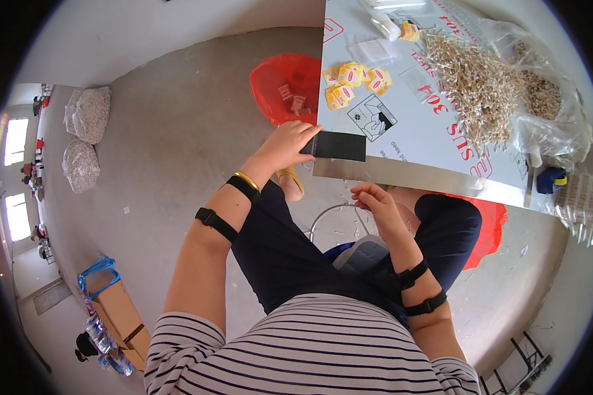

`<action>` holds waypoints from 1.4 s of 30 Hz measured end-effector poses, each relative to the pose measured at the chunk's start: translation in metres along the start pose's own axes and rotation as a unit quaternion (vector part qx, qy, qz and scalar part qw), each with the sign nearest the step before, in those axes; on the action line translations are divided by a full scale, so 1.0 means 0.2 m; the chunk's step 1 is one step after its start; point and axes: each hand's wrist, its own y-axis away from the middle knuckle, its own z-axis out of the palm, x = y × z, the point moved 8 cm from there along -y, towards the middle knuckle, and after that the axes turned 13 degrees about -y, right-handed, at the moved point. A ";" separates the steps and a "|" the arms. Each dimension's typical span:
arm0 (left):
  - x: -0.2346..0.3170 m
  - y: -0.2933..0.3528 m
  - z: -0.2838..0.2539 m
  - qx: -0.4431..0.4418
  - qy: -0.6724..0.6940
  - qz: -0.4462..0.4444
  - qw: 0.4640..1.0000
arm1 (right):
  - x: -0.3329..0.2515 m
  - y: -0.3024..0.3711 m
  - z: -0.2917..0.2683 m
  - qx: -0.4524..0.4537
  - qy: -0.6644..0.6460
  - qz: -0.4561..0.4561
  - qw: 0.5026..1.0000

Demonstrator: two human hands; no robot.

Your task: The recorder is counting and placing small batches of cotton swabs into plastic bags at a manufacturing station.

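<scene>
At the near left corner of the table, my left hand [284,146] has its fingers and thumb on the left end of a flat black rectangular piece [340,146]. The rest of that piece lies over the table's edge. My right hand [381,205] hovers just off the front edge, its fingers loosely bent and apart, with nothing visible in them. Beyond the black piece lie several yellow-and-white printed cards [349,76]. Farther right spreads a large heap of cotton swabs [471,89] with wooden sticks.
A red plastic bag [270,79] holding small packs hangs by the table's left side. More swabs fill a clear bag [553,125] at the right. Small clear plastic sleeves [373,51] and a white bottle [385,26] are at the back. Cardboard boxes [118,309] stand on the floor, left.
</scene>
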 end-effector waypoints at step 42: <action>0.58 -0.85 0.29 0.126 -0.008 -0.126 0.984 | -1.01 -0.68 -0.45 0.266 0.602 -0.234 0.716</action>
